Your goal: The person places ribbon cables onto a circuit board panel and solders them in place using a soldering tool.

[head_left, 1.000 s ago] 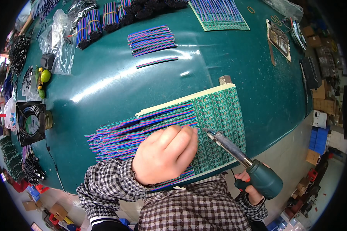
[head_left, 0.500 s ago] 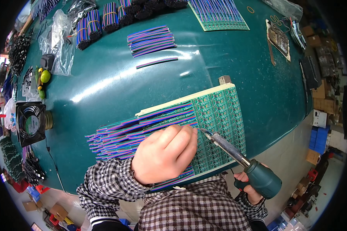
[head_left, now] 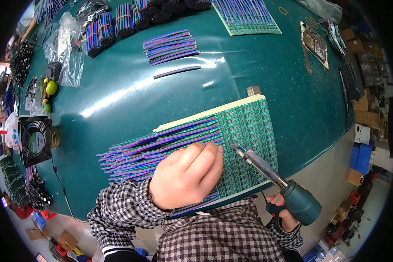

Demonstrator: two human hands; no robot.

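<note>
The left hand [head_left: 185, 177] hides the middle of the wires [head_left: 135, 159] near the worktop's [head_left: 292, 105] near edge; what its fingertips meet cannot be seen. The handle of the soldering iron [head_left: 293, 195] hides part of the right hand [head_left: 288, 219]. Whether the tip touches the circuit board [head_left: 249, 139] is too small to tell. Toward the worktop's far edge, the picture's top cuts off a wired panel [head_left: 249, 18].

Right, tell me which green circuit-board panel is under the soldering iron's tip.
The near panel: the soldering iron points onto it, and the left hand is over it. The other panel lies at the picture's top, away from both.
</note>
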